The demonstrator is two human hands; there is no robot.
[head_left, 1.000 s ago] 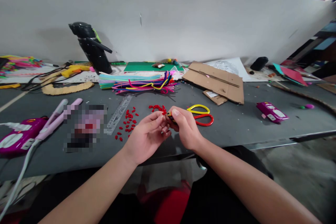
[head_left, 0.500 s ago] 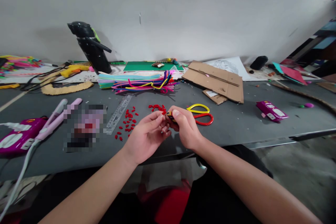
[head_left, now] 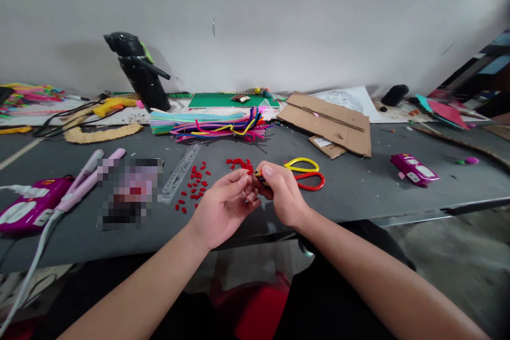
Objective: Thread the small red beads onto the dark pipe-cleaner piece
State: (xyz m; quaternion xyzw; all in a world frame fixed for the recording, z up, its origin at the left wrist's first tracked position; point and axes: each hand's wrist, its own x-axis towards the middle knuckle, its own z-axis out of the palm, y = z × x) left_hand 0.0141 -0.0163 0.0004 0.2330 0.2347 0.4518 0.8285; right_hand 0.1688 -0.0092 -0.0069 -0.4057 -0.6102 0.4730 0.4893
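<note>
Both of my hands meet over the front of the grey table. My left hand (head_left: 221,207) is closed in a pinch, its fingertips against the right hand's; what they hold is hidden. My right hand (head_left: 285,196) is wrapped round a small dark tool with a brass-coloured end (head_left: 258,173), mostly covered by the fingers. Several short fuzzy red pieces (head_left: 198,175) lie scattered left of my hands, with a denser row of red pieces (head_left: 239,162) just behind the fingertips. Beyond my right hand rest the red and yellow scissor handles (head_left: 311,180); the blades are hidden.
A clear ruler (head_left: 177,178), a blurred-out flat item (head_left: 133,191), a pink hair straightener (head_left: 87,180) and a purple power strip (head_left: 34,207) lie left. Pipe cleaners (head_left: 211,125), cardboard (head_left: 330,125) and a black flask (head_left: 141,74) stand behind. Right lies another purple power strip (head_left: 414,170).
The view has shifted very slightly. My hands keep nearly the same pose, fingertips together, with only a tiny movement at the right hand's tool.
</note>
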